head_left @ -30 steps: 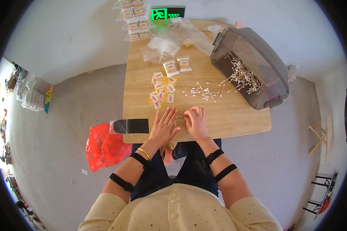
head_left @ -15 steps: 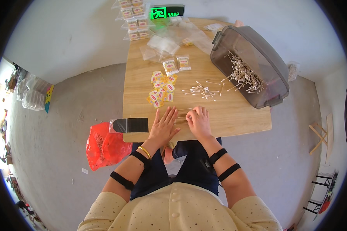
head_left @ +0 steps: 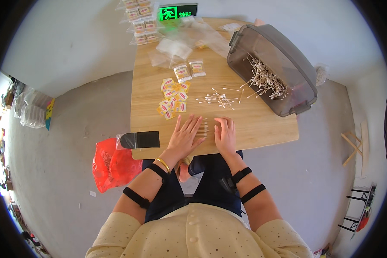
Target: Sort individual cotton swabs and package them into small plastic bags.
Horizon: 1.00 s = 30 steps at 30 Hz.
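A row of cotton swabs (head_left: 204, 128) lies side by side near the front of the wooden table, their tips lined up on the right. My left hand (head_left: 185, 135) rests flat over the left part of the row, fingers stretched out, hiding that end. To the right, a small gap from the swab tips, my right hand (head_left: 225, 134) is on the table with loosely bent fingers and nothing visible in it. Loose cotton swabs (head_left: 219, 99) are scattered beyond my hands. Yellow and white printed cards (head_left: 174, 97) make a spread pile farther left.
A grey clear bin (head_left: 306, 71) lies tipped on its side at right, swabs (head_left: 266, 79) spilling from it. Two filled swab packets (head_left: 197, 68) and clear plastic bags (head_left: 174, 48) sit farther back. A black flat piece in plastic (head_left: 138, 140) reaches the left edge, above a red bag (head_left: 116, 165).
My right hand has drawn back rightward off the swabs, exposing their tips. My left hand stays flat on the row. The whole view has shifted slightly.
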Available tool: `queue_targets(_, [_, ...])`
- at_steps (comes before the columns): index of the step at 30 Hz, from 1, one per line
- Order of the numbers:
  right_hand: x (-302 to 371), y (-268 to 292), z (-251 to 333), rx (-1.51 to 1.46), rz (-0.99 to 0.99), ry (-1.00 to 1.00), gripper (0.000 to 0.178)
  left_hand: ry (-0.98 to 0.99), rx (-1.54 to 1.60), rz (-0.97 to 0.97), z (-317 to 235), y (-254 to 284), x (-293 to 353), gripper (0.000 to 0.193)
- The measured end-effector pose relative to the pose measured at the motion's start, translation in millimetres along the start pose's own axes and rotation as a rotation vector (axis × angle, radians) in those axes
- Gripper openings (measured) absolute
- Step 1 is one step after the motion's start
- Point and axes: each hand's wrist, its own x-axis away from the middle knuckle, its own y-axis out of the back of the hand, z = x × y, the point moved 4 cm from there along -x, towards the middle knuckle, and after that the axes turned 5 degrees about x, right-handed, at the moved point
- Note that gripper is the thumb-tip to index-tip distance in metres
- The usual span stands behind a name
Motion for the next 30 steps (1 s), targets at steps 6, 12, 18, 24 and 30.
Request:
queue_targets(6, [4.3, -5.8, 3.0, -0.029, 0.099, 0.001, 0.045, 0.040, 0.023, 0.017, 4.9, 9.7, 3.5, 0.083])
queue_targets(12, [22.1, -10.8, 23.4, 0.206, 0.248, 0.133, 0.085, 0.112, -0.068, -0.005, 28.8, 3.6, 28.4, 0.091])
queue_targets(18, [24.0, -36.1, 29.2, 0.298, 0.328, 0.105, 0.095, 0.158, -0.148, 0.014, 23.9, -12.7, 26.1, 0.095])
queue_targets(24, [24.0, -55.1, 37.4, 0.396, 0.345, 0.115, 0.096, 0.143, -0.086, -0.025, 21.7, -14.9, 23.9, 0.094])
queue_targets(30, [18.0, -39.6, 35.0, 0.248, 0.343, 0.117, 0.092, 0.190, -0.065, 0.006, 22.5, -14.2, 24.2, 0.097])
